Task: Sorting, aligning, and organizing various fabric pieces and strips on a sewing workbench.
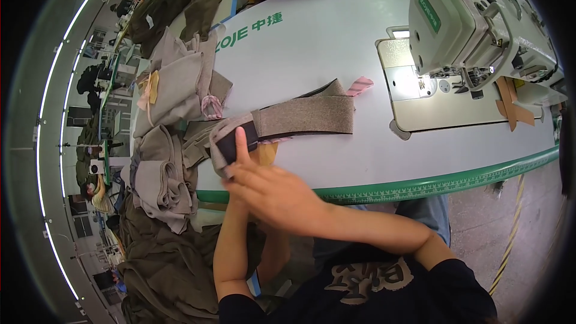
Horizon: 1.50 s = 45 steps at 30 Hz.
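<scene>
Right hand point(273, 197), fingers extended, lies over mostly hidden left hand point(242, 150); cannot tell either's grip. Just beyond, on white green-edged counter point(360, 162): grey-brown fabric band point(306, 117), nearer left hand, long axis pointing rightward toward white metal sewing machine point(450, 33).

Can pass over white tabletop point(318, 36) at twelve o'clock; blocked at two by sewing machine point(459, 30), at ten by grey fabric pile point(177, 78).

Green lettering point(251, 30), Latin letters then Chinese characters, runs across the tabletop point(324, 30); smaller, paler lettering sits on the sewing machine's point(447, 42) green plate point(429, 13). Fine ruler marks point(432, 189), too small to read, line the green front edge point(348, 194). Dark characters point(393, 274) on beige mark the shirt point(447, 285).
</scene>
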Motion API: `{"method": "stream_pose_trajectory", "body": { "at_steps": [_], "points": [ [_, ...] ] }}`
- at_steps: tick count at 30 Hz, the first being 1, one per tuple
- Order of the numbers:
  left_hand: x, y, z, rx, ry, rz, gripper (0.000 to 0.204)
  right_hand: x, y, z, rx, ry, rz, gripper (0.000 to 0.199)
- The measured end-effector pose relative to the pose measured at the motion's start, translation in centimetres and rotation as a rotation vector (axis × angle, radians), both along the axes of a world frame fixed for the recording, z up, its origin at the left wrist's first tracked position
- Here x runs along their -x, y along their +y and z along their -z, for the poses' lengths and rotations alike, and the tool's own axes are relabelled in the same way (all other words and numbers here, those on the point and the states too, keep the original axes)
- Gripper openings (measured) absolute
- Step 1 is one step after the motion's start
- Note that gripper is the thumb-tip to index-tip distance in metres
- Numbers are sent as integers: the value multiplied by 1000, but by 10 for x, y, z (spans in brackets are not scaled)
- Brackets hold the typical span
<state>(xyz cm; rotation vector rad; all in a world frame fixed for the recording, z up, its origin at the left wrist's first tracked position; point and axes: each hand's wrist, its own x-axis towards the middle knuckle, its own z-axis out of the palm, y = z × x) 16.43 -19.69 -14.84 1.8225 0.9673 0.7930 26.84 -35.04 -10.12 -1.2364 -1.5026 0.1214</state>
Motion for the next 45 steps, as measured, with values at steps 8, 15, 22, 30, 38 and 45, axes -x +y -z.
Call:
{"method": "stream_pose_trajectory", "body": {
  "at_steps": [8, 15, 22, 30, 38, 45],
  "points": [
    [11, 32, -53, 363, -558, -170, 45, -72, -6, 36, 404, -441, 358, 39],
    [50, 58, -84, 465, -875, -501, 38, -62, 4, 39, 451, -573, 446, 42],
    [93, 81, -97, 389, -1016, -270, 36, -62, 11, 37, 475, -607, 452, 45],
    [123, 95, -100, 365, -1124, -77, 37, -60, 12, 38, 481, -624, 470, 46],
    [138, 99, -103, 384, -1194, 114, 38, -60, 14, 37, 467, -599, 468, 42],
    [148, 104, -110, 362, -1213, 64, 38, -59, 17, 40, 459, -602, 474, 41]
  ]
}}
